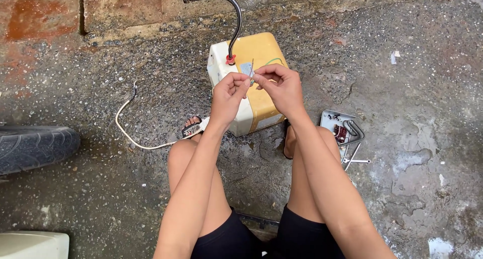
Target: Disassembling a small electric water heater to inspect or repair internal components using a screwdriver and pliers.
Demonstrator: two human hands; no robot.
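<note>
Wet concrete ground (pixel 412 113) under us, yellow box (pixel 261 88) just beyond our fingertips. Left hand (pixel 229 90) and right hand (pixel 282 85) pinch a small metal piece (pixel 251 74) between closed fingers, raised near our eyes for fine work. Parts tray (pixel 339 125) sits near the right wrist.

Soft, even daylight falls from above, leaving only faint shadows under the knees and beside the yellow-and-white box (pixel 249 83). The wet concrete ground (pixel 412 138) shows pale sheen patches at lower right. Focus is sharp at centre, with wide-angle stretching toward the edges and no motion blur.
</note>
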